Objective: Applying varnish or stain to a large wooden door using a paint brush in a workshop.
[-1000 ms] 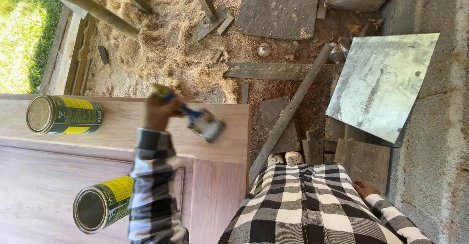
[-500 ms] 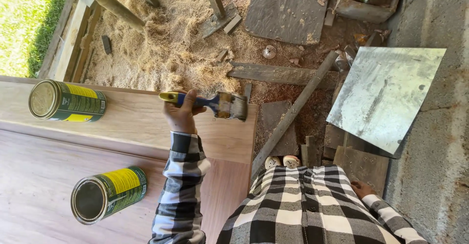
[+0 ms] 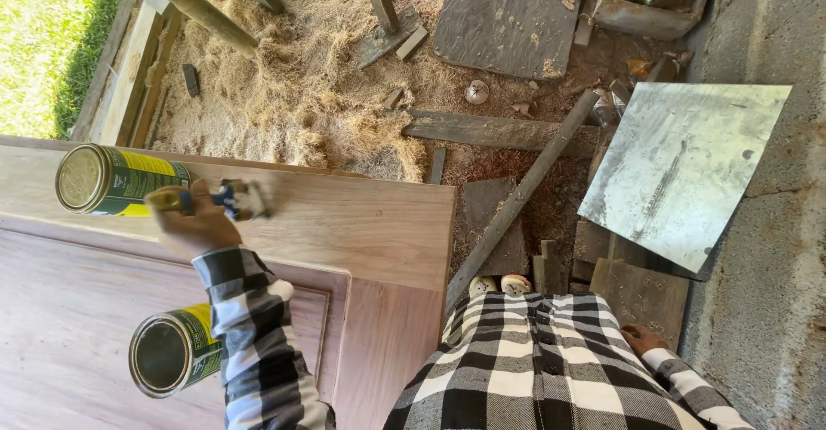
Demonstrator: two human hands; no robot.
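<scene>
Head view: wooden door panel (image 3: 361,223) lies flat, bearing two open tins (image 3: 116,180) (image 3: 172,350). Left hand (image 3: 194,223) grips a paintbrush (image 3: 225,199) on the panel's top rail. Right hand (image 3: 641,338) hangs at the hip, grip unclear.

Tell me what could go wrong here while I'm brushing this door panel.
1. The left hand works the brush right beside the upper can; a stroke could bump it.
2. The checked sleeve passes close to the open can and might tip it onto the wooden door.
3. Loose sawdust lies near the door and could blow onto it.
</scene>
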